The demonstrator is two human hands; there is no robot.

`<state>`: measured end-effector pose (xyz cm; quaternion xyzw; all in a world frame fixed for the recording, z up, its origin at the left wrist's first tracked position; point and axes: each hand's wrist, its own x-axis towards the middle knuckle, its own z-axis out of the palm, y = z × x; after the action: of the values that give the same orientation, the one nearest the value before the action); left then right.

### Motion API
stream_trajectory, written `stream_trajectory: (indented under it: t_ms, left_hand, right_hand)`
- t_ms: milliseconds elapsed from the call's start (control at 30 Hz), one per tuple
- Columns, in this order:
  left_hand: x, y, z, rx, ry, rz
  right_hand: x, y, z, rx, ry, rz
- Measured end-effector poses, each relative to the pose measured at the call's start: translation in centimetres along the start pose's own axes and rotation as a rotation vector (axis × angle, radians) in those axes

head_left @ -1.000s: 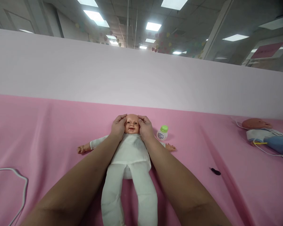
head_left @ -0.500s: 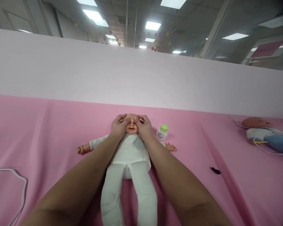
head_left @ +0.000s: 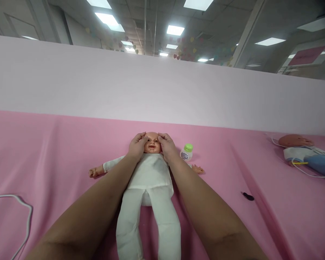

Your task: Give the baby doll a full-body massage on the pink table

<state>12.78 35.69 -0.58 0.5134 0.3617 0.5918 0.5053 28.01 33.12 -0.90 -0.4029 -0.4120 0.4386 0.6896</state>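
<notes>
A baby doll with a white cloth body lies on its back, its head towards the far wall and its arms spread. My left hand cups the left side of the doll's head, with the thumb at the brow near the eye. On the other side my right hand curves round the head, its thumb at the temple. The doll's eyes and mouth show between my thumbs. My other fingertips are partly hidden behind its head. Beside my right hand stands a small clear bottle with a green cap.
A pink sheet covers the surface up to a white wall. At far right lies a second doll in blue and white, with a thin tube. A small black object lies right of my arm; a white cable bends at left.
My thumbs have slid outward from the middle of the doll's brow to its sides, the right one further. More of the doll's eyes and forehead shows now.
</notes>
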Motion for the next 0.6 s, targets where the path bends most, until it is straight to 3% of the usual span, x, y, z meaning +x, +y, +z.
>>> stream_trajectory:
  t_ms: [333,600]
  left_hand:
    - [-1.0,2.4,-2.1,0.263,-0.316,-0.094]
    - [-1.1,3.2,-3.1,0.239,-0.426,-0.139]
  right_hand:
    - [-0.4,-0.6,-1.9,-0.067,-0.281,0.104]
    - [-0.7,-0.8,-2.5,-0.277,-0.312,0.107]
